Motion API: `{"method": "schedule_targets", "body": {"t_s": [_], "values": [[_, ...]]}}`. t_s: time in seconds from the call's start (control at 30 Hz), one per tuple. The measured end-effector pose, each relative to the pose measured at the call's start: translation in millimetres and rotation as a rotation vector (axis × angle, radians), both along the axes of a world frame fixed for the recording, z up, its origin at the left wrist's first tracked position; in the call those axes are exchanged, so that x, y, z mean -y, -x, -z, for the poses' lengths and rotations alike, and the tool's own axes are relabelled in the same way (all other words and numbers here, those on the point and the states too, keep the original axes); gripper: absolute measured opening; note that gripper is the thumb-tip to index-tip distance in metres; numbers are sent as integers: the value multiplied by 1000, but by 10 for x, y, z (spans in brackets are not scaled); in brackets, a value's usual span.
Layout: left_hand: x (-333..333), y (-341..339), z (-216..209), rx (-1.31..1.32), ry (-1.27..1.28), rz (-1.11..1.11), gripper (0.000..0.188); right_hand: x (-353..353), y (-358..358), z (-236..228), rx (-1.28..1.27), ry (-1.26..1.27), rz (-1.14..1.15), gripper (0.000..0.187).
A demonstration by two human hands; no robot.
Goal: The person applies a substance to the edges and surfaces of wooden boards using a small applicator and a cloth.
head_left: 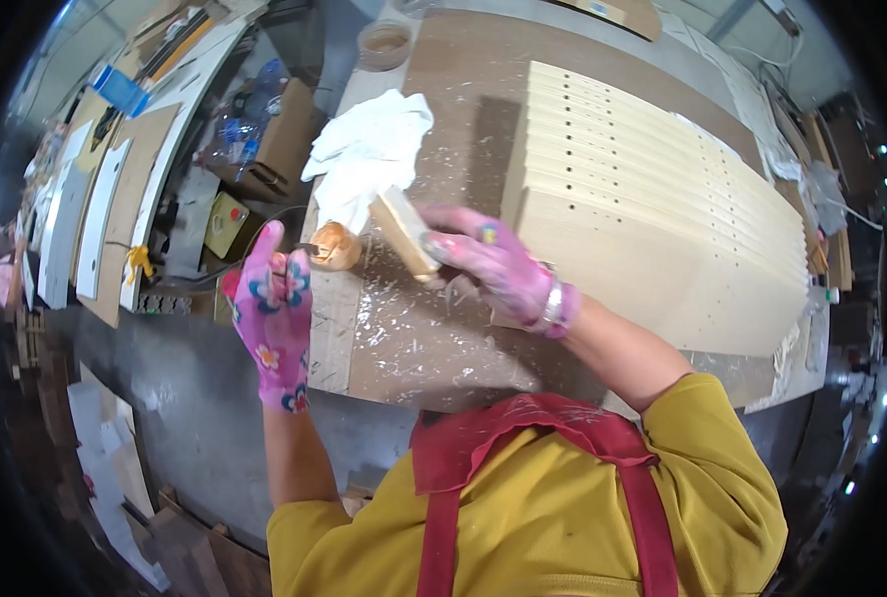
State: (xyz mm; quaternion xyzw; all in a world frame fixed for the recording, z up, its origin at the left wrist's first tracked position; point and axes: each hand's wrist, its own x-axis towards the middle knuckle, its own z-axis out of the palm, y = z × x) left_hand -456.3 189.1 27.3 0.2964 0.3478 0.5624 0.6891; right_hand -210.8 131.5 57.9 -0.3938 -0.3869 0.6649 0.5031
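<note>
My left hand, in a pink flowered glove, is closed at the left edge of the work table with its index finger raised. It grips what looks like a small tool with a red end and a dark tip; the fingers hide most of it. That tip reaches a glossy tan-orange lump on the table edge. In my right hand, gloved alike, a pale wooden piece is held tilted over the table. Right of this hand stands a stack of cream boards with drilled holes.
A crumpled white cloth lies beyond the lump, and a round tub sits farther back. The brown tabletop is spotted with white flecks. Left of the table are a cardboard box with plastic bottles and a bench with panels.
</note>
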Motion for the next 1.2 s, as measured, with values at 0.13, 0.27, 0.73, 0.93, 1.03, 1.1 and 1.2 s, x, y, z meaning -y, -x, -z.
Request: {"method": "schedule_targets", "body": {"t_s": [0.13, 0.27, 0.73, 0.93, 1.03, 1.1, 1.2], "values": [[313, -521, 252, -390, -100, 403, 52, 405, -808, -298, 810, -304, 416, 47], [565, -1461, 448, -522, -450, 431, 85, 530, -1305, -330, 1262, -445, 668, 44], [478, -2032, 750, -842, -591, 441, 92, 249, -1038, -162, 1936, -407, 568, 36], [462, -2014, 819, -748, -726, 359, 91, 239, -753, -185, 1887, -534, 502, 37], [451, -1976, 806, -889, -643, 446, 92, 245, -878, -136, 1906, -505, 566, 35], [476, -1996, 756, -854, -627, 472, 90, 262, -1265, -169, 1956, -276, 597, 33], [477, -2049, 724, -897, -643, 472, 89, 314, -1240, -183, 1919, -389, 602, 33]]}}
